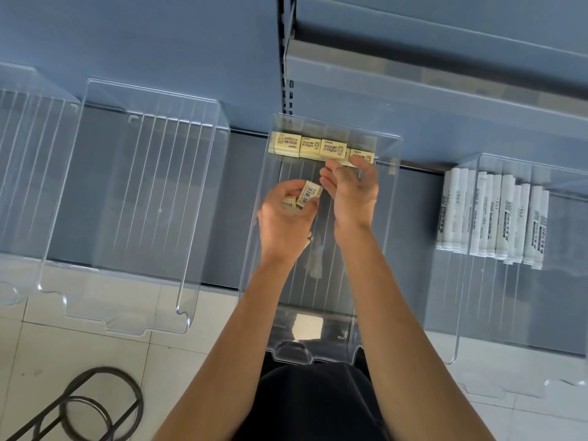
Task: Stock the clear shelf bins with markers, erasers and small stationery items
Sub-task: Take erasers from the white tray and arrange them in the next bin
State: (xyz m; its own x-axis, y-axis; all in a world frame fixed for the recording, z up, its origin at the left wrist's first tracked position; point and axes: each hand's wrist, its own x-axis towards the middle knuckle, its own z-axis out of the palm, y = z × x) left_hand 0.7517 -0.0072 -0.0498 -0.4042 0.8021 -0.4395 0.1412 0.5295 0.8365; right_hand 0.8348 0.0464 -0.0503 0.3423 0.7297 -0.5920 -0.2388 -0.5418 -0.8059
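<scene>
Erasers [308,193], cream w/ barcode label: L fingers [284,187] pinch two; R fingers [331,183] loosely spread.

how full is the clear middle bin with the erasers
Mostly empty: the clear plastic middle bin holds one row of cream rectangular erasers along its back wall, and most of its ribbed floor shows bare.

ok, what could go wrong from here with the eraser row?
1. The left hand bunches several loose erasers; one could slip out and drop into the clear bin.
2. The right hand is at the end eraser of the back row, and that eraser sits slightly askew. A nudge might knock the row out of line.
</scene>
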